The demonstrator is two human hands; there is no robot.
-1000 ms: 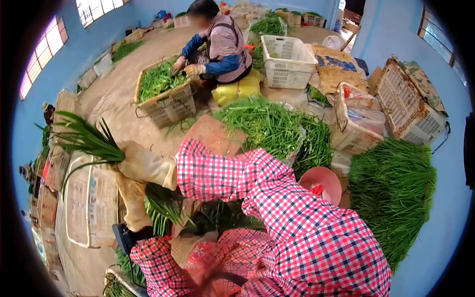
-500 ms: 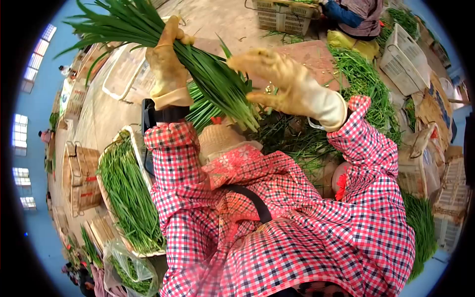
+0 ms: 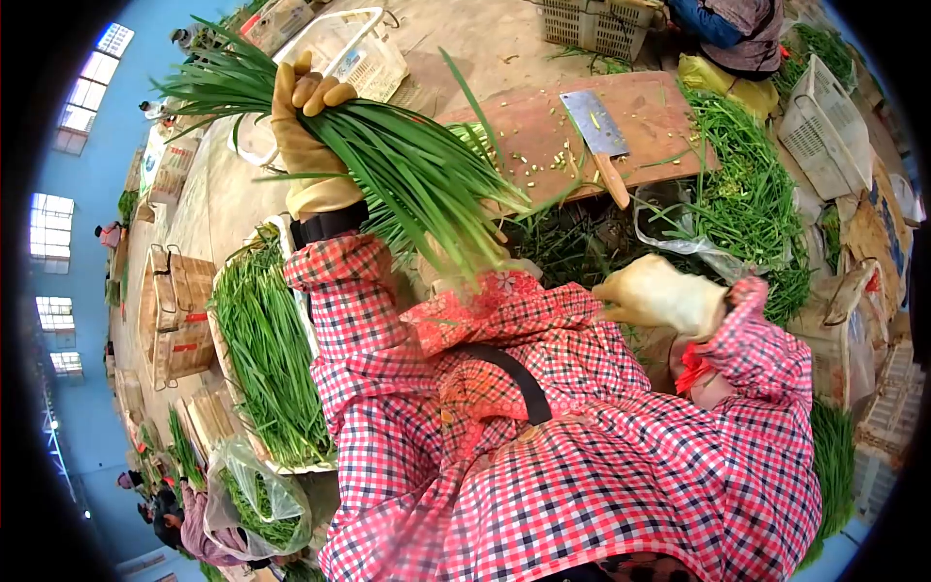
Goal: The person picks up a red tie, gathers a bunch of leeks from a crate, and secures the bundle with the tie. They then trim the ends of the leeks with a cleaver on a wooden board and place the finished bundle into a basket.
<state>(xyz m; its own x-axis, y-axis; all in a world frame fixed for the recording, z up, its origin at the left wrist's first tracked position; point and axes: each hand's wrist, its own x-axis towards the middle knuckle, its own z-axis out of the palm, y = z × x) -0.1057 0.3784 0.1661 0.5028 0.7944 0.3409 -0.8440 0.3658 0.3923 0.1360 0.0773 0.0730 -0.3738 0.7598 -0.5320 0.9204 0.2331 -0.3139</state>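
A bunch of long green chives (image 3: 417, 160) is gripped in my gloved left hand (image 3: 315, 116), fingers wrapped round it. Its leaves fan out at the upper left, and the other ends slant down to the right above my lap. My right hand (image 3: 664, 296), in a pale glove, is apart from the bunch, low on the right near my knee. Its fingers are drawn together and partly hidden; whatever they hold does not show. A cleaver (image 3: 593, 121) with a wooden handle lies on a reddish board (image 3: 655, 107) strewn with cut bits.
A long basket (image 3: 270, 349) of chives stands by my left side. Loose greens (image 3: 742, 194) are heaped right of the board. White crates (image 3: 824, 126) stand at the right and a white basket (image 3: 369, 63) ahead. Another person (image 3: 727, 34) sits at the top right.
My right hand has moved from beside the bunch down and to the right, its fingers closing. The left hand still holds the chives. The cleaver on the board has come into view.
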